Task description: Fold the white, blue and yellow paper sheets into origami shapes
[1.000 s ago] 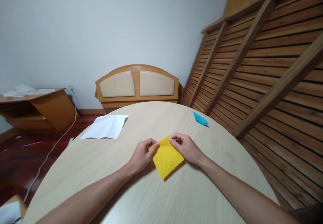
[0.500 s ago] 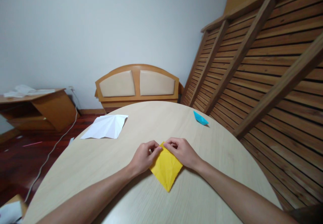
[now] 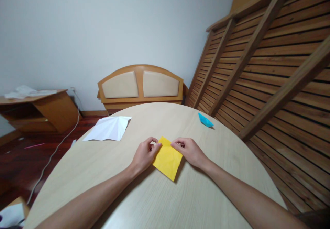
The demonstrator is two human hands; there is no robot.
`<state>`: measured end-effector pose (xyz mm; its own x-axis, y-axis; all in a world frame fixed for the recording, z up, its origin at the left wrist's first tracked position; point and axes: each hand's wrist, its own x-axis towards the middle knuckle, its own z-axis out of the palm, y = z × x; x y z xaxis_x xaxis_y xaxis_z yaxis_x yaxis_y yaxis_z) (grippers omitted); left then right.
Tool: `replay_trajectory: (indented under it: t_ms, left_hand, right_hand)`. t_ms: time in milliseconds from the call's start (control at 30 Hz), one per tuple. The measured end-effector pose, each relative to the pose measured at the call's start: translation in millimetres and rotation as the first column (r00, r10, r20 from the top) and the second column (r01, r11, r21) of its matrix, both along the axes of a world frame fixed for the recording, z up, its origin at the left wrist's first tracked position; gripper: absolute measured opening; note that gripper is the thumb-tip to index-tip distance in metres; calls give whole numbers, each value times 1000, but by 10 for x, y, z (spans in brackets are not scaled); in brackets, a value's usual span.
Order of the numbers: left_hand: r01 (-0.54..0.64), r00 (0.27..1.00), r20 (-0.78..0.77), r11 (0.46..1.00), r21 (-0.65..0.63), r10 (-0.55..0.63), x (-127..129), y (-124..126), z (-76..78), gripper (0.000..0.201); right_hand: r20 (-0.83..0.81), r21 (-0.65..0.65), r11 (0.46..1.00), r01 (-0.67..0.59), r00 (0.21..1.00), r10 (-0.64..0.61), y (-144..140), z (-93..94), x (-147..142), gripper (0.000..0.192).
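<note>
"Yellow paper point(image 3: 168, 162) is in your grip; what's different from half a second ago?"

"My left hand point(image 3: 144, 155) and right hand point(image 3: 191, 152) have drawn apart. The thumbs nearly met at the paper's top corner then; now that corner pokes up between them, and the bottom tip sits a little farther from me. The white sheet point(image 3: 109, 128) and the blue folded paper point(image 3: 205, 120) lie where they were."

"How does it all look?"

"Mine is thin and squarish, standing on one corner, with faint creases and a slightly ragged right edge. The white one is bigger, fold lines fanning across it. The blue one is small, narrow and pointed at its ends. They're on a pale bench point(image 3: 170, 210) with wood grain and a curved edge."

"And your hold?"

"Left pinches the upper left edge, thumb on top; right does likewise on the upper right. The yellow piece slopes towards me between them. Whether it touches the bench, I can't tell."
</note>
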<state>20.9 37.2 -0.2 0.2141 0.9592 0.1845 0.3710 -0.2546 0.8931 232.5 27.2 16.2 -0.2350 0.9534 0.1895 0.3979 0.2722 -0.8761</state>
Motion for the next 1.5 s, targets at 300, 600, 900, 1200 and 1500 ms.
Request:
replay_trajectory:
  t_ms: [300,600,900,1200,1500]
  left_hand:
    - [-8,997,-77,997,74,13,-40,12,-8,32]
    - [206,931,-364,870,447,-33,-67,-70,-26,33]
    - [375,773,-625,872,314,-108,-33,-104,-64,34]
    - [331,711,-702,896,296,-31,-46,-122,-37,42]
    - [397,728,-681,858,326,-78,-88,-104,-52,40]
  right_hand:
    - [-55,23,999,-36,998,37,58,-53,73,33]
    - [136,117,993,36,989,-52,120,-162,166,31]
    - [527,246,947,-208,848,49,-83,-100,17,47]
    - [677,-81,982,-173,713,181,-44,-118,224,78]
    - [661,63,996,-55,751,0,95,-159,367,63]
